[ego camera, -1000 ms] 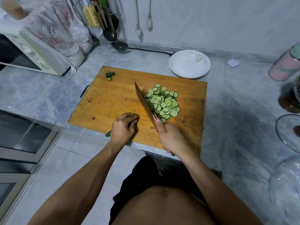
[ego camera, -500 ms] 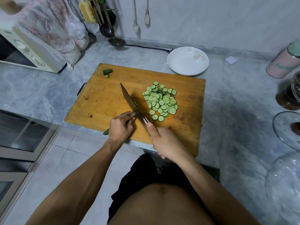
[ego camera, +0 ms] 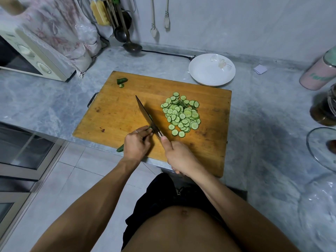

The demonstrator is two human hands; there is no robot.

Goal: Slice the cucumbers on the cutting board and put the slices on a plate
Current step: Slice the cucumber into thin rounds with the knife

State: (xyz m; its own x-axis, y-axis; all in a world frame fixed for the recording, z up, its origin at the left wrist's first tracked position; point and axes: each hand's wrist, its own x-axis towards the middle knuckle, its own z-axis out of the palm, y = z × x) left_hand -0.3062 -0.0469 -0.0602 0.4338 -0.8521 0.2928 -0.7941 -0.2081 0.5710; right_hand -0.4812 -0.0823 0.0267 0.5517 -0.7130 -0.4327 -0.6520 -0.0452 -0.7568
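Note:
A wooden cutting board (ego camera: 118,113) lies on the marble counter. On its right half is a heap of thin cucumber slices (ego camera: 181,115). My left hand (ego camera: 137,144) grips a dark green cucumber (ego camera: 120,148) near the board's front edge; only its tail end and a bit at my fingertips show. My right hand (ego camera: 179,157) holds a cleaver (ego camera: 147,115) by the handle, its blade standing against my left fingertips. A white plate (ego camera: 211,70) with a flower print sits behind the board's far right corner, holding nothing. Two cut cucumber ends (ego camera: 122,81) lie at the board's far left corner.
A microwave (ego camera: 27,55) under a floral cloth stands at the left. Ladles (ego camera: 131,46) and plugs hang on the back wall. A pink canister (ego camera: 320,73), a dark jar (ego camera: 325,110) and a glass lid (ego camera: 321,150) crowd the right side of the counter.
The cleaver has moved left, away from the heap of slices, and now stands against my left fingertips on the cucumber. My left hand has kept its hold.

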